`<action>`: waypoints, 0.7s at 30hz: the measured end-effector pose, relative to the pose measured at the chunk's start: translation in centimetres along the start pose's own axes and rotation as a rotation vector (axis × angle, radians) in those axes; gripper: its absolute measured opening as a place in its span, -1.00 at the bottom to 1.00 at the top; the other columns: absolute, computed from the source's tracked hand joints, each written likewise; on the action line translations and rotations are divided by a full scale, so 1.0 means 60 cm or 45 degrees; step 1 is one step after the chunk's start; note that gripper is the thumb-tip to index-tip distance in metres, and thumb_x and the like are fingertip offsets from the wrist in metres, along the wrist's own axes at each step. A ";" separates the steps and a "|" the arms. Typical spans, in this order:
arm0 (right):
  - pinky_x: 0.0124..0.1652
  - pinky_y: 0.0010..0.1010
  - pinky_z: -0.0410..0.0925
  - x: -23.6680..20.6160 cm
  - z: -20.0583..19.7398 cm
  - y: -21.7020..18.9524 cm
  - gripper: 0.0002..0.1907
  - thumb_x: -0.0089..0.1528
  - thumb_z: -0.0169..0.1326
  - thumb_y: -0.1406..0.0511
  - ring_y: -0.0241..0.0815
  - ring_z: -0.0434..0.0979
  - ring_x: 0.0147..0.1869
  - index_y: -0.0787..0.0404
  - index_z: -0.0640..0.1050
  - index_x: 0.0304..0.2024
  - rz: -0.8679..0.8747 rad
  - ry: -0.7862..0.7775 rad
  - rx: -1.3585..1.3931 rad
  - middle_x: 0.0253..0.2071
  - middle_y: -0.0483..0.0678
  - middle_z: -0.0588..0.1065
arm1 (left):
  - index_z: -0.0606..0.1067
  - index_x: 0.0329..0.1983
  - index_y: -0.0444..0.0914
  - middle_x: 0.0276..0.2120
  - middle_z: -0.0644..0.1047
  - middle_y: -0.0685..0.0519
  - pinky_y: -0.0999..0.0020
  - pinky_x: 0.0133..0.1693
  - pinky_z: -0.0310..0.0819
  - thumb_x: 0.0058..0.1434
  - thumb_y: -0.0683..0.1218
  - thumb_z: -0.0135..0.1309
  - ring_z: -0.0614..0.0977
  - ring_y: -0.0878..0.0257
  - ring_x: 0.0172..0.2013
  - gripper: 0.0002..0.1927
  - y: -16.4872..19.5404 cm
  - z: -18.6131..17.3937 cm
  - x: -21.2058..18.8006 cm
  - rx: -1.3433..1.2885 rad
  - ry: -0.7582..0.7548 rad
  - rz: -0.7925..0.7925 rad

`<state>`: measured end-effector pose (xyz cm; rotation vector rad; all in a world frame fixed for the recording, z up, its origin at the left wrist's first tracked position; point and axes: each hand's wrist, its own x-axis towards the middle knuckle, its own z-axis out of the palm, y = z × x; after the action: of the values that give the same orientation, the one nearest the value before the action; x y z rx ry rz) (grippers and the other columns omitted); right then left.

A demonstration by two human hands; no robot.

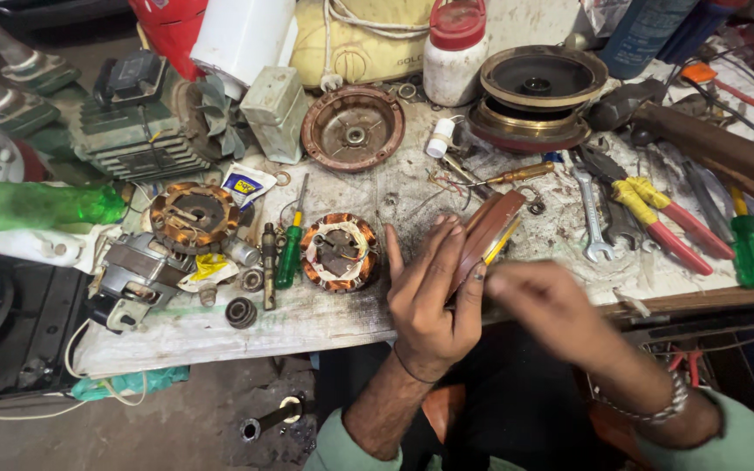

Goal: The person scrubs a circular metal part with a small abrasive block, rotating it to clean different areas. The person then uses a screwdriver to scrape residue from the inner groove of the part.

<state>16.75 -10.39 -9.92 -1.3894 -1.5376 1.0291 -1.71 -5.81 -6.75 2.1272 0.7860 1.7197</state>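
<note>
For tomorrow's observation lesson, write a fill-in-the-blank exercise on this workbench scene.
1. The left hand holds a round reddish-brown motor cover on its ____.
2. The screwdriver beside the copper-wound stator has a ____ handle.
3. The pliers right of the spanner have red and ____ grips.

Missing words: edge; green; yellow

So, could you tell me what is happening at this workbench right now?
A person seated at a cluttered workbench holds a reddish-brown round motor cover on edge in the left hand. The right hand is blurred beside it, apparently in motion near a yellow-handled tool against the cover. A copper-wound stator, a green screwdriver and red-handled pliers lie on the bench.
</note>
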 end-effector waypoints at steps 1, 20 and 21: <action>-0.31 -0.30 0.34 0.000 0.002 -0.002 -0.69 0.37 0.04 0.28 -0.14 0.36 -0.32 0.41 0.56 -0.36 0.013 0.044 0.211 -0.44 0.04 0.41 | 0.48 0.19 -0.46 0.16 0.57 -0.24 -0.35 0.51 -0.11 0.35 -0.16 0.09 0.60 -0.12 0.26 -0.60 -0.002 0.001 0.001 0.003 -0.002 0.012; -0.32 -0.16 0.25 -0.010 0.049 -0.080 -0.76 -0.09 0.28 0.27 -0.02 0.45 -0.26 0.20 0.61 -0.39 -0.627 0.091 -1.462 -0.36 -0.01 0.50 | 0.37 0.27 -0.43 0.02 0.58 -0.32 0.05 0.02 0.59 0.30 -0.09 0.18 0.67 -0.18 0.02 -0.46 0.032 -0.048 0.066 -0.057 -0.339 -0.357; -0.33 -0.18 0.24 -0.009 0.047 -0.084 -0.76 -0.07 0.28 0.26 -0.04 0.45 -0.27 0.20 0.60 -0.37 -0.623 0.086 -1.527 -0.36 -0.01 0.50 | 0.36 0.29 -0.45 0.04 0.58 -0.33 0.05 0.00 0.58 0.34 -0.10 0.17 0.67 -0.20 0.02 -0.46 0.030 -0.049 0.071 -0.064 -0.403 -0.350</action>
<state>12.41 -11.38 -6.19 -1.5647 -2.4034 -0.3617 -3.56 -5.12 -1.63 2.0728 0.8817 1.2160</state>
